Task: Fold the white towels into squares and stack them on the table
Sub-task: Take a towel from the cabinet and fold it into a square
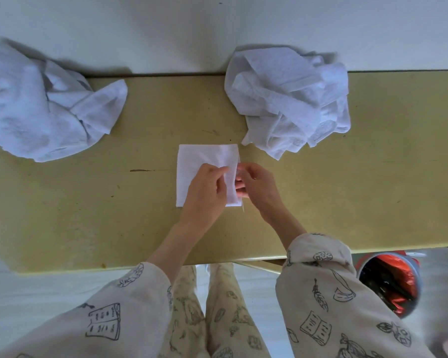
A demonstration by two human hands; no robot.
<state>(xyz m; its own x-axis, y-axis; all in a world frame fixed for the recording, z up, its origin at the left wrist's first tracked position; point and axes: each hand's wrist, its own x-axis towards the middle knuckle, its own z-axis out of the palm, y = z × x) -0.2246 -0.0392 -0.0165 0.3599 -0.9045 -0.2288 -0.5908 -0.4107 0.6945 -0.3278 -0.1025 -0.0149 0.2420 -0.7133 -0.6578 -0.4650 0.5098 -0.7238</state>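
Observation:
A white towel (202,157) folded into a square lies flat in the middle of the yellowish table (373,189). My left hand (204,192) lies over its lower right part and pinches the right edge between thumb and fingers. My right hand (254,184) grips the same right edge from the other side, fingers curled under the fabric. A crumpled heap of white towels (44,107) sits at the far left of the table. Another crumpled heap (290,96) sits at the back right, just beyond the folded square.
A white wall runs along the table's far edge. A round bin (388,282) with red and black contents stands on the floor below the table's near right edge. My patterned sleeves and trousers fill the bottom of the view.

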